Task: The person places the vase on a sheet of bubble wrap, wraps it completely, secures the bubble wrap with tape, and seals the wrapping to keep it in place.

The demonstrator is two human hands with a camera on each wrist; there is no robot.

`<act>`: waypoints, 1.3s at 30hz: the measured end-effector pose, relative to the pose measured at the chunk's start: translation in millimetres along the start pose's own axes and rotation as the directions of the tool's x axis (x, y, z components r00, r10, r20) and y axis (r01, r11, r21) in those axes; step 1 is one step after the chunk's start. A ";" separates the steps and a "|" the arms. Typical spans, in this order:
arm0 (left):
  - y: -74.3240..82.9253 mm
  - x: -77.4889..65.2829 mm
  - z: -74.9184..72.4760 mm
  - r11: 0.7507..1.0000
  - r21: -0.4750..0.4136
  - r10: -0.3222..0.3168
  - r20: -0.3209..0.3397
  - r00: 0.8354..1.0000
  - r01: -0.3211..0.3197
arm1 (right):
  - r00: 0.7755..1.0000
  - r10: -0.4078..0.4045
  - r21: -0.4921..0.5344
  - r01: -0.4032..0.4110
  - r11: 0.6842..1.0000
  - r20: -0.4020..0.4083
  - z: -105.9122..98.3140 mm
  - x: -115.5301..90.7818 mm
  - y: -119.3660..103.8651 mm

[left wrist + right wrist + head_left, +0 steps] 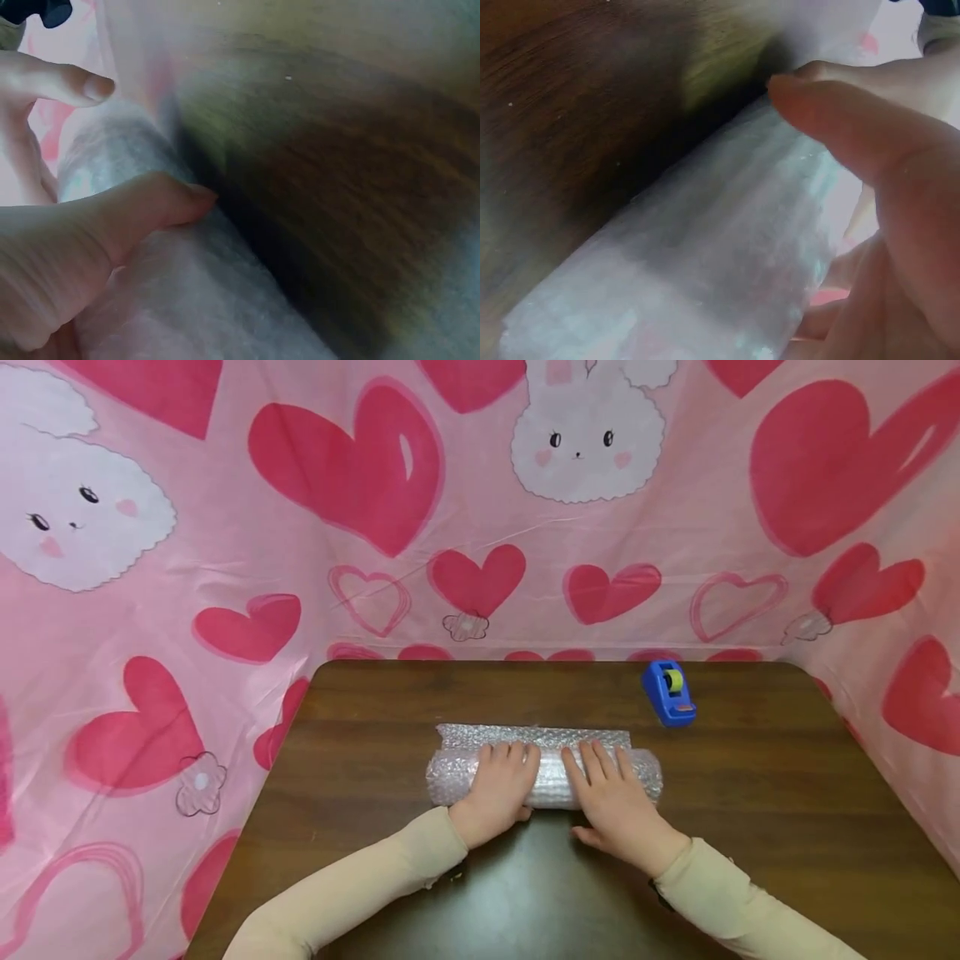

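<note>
So I had my left hand (497, 789), fingers close together, and my right hand (617, 806), fingers slightly spread, laid over a bubble wrap roll (551, 779) mid-way across a wood-grain table (757, 777). Blue tape dispenser (670, 695) sat far right; pink heart-and-bunny sheeting (540, 531) hung behind.
</note>
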State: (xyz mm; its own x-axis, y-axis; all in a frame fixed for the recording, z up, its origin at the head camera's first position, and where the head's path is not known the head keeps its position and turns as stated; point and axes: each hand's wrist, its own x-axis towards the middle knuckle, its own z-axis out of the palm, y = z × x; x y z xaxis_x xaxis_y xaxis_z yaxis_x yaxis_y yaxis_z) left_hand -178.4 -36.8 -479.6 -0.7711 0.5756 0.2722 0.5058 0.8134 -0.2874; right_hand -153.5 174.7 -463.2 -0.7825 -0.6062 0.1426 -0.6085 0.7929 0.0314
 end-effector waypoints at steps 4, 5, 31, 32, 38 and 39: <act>1.2 1.2 -5.4 1.000 -0.027 0.017 0.069 0.998 -0.015 | 0.998 -0.014 -0.086 0.008 0.996 -0.068 7.6 3.3 -2.8; 1.2 1.9 -6.8 0.999 -0.040 0.021 0.097 0.995 -0.017 | 0.996 -0.020 -0.105 0.010 0.994 -0.089 9.9 4.0 -3.0; 11.3 -12.2 -7.7 0.997 0.010 -0.074 0.085 0.994 0.074 | 0.987 0.003 0.148 -0.027 0.989 0.161 -4.2 39.1 23.3; 11.8 -11.4 -5.0 0.997 0.024 -0.075 0.086 0.993 0.073 | 0.987 0.001 0.155 -0.026 0.988 0.162 -4.4 39.7 24.1; 7.1 -4.8 5.1 0.996 0.072 -0.054 0.021 0.998 0.052 | 0.991 -0.006 0.179 -0.018 0.984 0.132 -1.4 39.1 27.7; 5.7 -3.5 5.6 0.996 0.069 -0.052 0.024 0.998 0.050 | 0.992 -0.010 0.178 -0.012 0.984 0.124 0.0 39.0 28.5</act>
State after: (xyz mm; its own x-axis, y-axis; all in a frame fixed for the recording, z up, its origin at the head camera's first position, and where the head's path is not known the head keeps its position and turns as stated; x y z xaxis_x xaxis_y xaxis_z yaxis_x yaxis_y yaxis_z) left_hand -175.0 -34.7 -487.3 -0.8053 0.5303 0.2649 0.4384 0.8336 -0.3361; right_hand -201.4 173.6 -456.8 -0.7865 -0.6174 0.0181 -0.6129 0.7765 -0.1466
